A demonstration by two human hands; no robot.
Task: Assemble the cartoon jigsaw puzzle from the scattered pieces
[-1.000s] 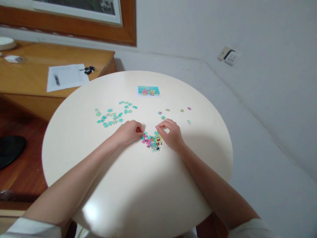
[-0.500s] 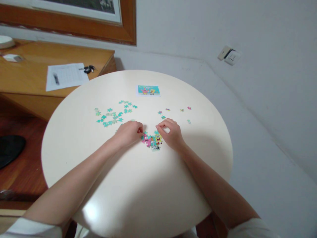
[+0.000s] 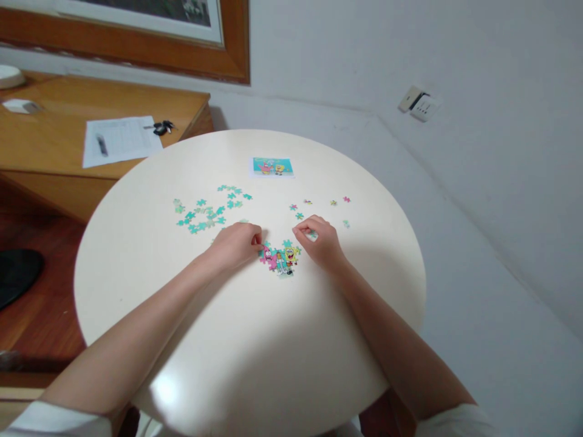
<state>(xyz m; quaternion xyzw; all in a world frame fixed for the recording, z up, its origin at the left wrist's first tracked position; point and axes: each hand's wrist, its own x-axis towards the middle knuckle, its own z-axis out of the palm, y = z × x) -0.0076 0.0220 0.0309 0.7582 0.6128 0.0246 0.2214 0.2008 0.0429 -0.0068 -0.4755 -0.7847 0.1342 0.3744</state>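
A partly joined jigsaw puzzle (image 3: 280,260) lies in front of me, with a pink starfish figure, a yellow sponge figure and teal parts. My left hand (image 3: 239,243) is closed, thumb and fingers pinched at the puzzle's upper left edge; whatever is between the fingertips is hidden. Up and to the right of the puzzle, my right hand (image 3: 321,241) is curled in a pinch, and I cannot make out what it holds. A teal puzzle piece (image 3: 313,234) shows through the gap between its thumb and fingers.
Several loose teal pieces (image 3: 209,212) are spread on the round white table (image 3: 218,352) at left. A few others, including a pink piece (image 3: 347,199), lie at right. The picture card (image 3: 273,167) is at the back. Beyond stands a wooden desk (image 3: 136,97) with paper and keys.
My right hand has moved slightly up and right, away from the puzzle, uncovering more of its right edge. The left hand stays at the puzzle's left side.
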